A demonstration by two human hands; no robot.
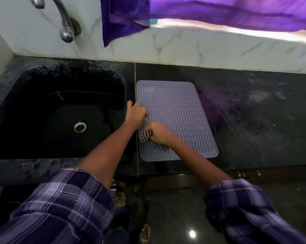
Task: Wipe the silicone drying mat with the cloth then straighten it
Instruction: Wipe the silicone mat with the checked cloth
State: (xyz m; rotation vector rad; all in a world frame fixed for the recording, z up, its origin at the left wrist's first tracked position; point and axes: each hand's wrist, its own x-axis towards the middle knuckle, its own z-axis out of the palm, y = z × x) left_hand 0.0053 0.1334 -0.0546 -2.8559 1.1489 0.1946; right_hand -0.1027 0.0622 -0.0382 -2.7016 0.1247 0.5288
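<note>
Dim kitchen, purple cast. Light enters top right under the curtain (219, 13), blown-out white strip there. Sink (60, 110) nearly black, no detail. Small glare spot on floor (192, 234). Sleeves (60, 208) motion-blurred and soft. Wide-angle bend at edges; tabletop (254, 120) smeary reflections.

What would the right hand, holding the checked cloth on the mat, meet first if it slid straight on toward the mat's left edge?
Probably the left hand, which rests on the mat just beyond the right hand and cloth.
</note>
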